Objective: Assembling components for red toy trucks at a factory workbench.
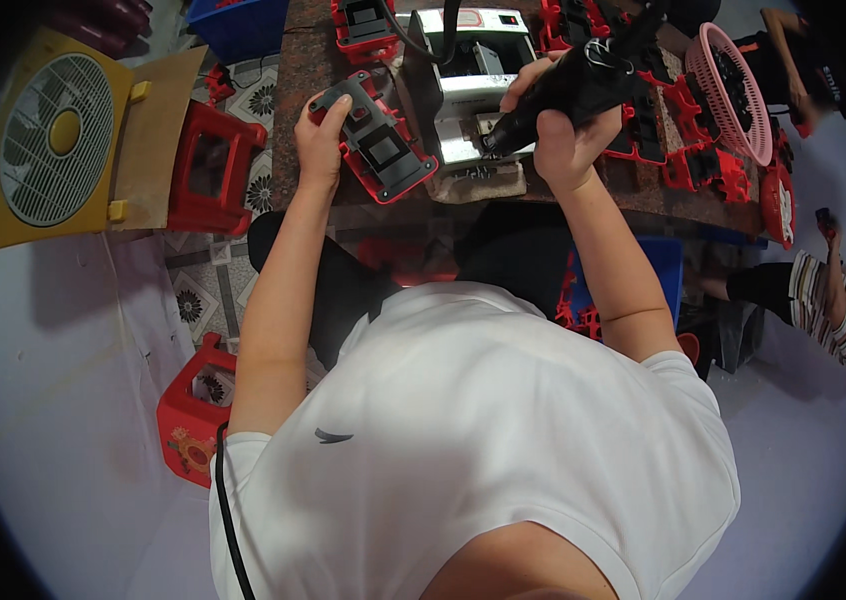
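Note:
My left hand (318,148) is closed on a black and red plastic housing (379,125), gripping its left edge with the thumb on top. The housing is tilted, with its black face and square recess showing. Wrapped in my right hand (575,150) is a black electric screwdriver (565,92) with a cord at its far end. Its tip points left and down at the front of a white and silver screw feeder (483,88). Whether the tip touches the feeder cannot be made out.
More red and black housings lie on the dark red table (288,110), left and right of the feeder. A pink basket (708,75) of black parts stands at right. Red stools (198,400) and a yellow fan (63,135) are at left. Two other people are at right.

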Demonstrator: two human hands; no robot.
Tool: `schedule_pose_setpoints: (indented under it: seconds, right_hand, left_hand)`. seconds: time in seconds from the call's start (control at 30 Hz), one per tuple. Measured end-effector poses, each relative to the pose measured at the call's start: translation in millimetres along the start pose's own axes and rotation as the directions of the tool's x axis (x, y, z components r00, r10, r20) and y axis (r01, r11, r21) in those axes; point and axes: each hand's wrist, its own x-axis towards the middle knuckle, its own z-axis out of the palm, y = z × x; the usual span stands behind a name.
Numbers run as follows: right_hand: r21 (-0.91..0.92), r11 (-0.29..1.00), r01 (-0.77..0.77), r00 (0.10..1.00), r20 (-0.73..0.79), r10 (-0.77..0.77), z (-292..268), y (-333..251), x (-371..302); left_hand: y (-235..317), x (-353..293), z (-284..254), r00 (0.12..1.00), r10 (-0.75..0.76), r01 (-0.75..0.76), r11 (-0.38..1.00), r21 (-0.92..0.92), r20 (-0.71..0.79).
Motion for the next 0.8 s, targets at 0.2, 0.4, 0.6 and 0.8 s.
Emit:
schedule_pose_setpoints:
  seconds: [0.2, 0.4, 0.6, 0.8]
  right_hand:
    - [0.189, 0.897, -0.400, 0.905, -0.074, 0.419, 9.5, -3.1, 34.9]
    - [0.245, 0.968, 0.056, 0.974, -0.225, 0.000, 75.2, 6.2, 80.1]
    - [0.258, 0.961, 0.102, 0.973, -0.225, -0.043, 141.2, 34.8, 92.5]
    - [0.210, 0.973, 0.091, 0.985, -0.165, -0.056, 158.6, 44.9, 90.1]
  left_hand:
    - [-2.4, 0.4, -5.5, 1.000, 0.019, -0.019, 1.000, -0.015, -0.018]
    - [1.9, -3.4, -0.5, 0.998, 0.066, -0.065, 0.997, 0.031, -0.016]
    - [7.1, -4.7, 5.9, 0.999, 0.029, -0.029, 0.999, 0.030, -0.027]
    - [18.6, -10.3, 3.8, 0.998, 0.042, -0.037, 0.990, 0.134, -0.036]
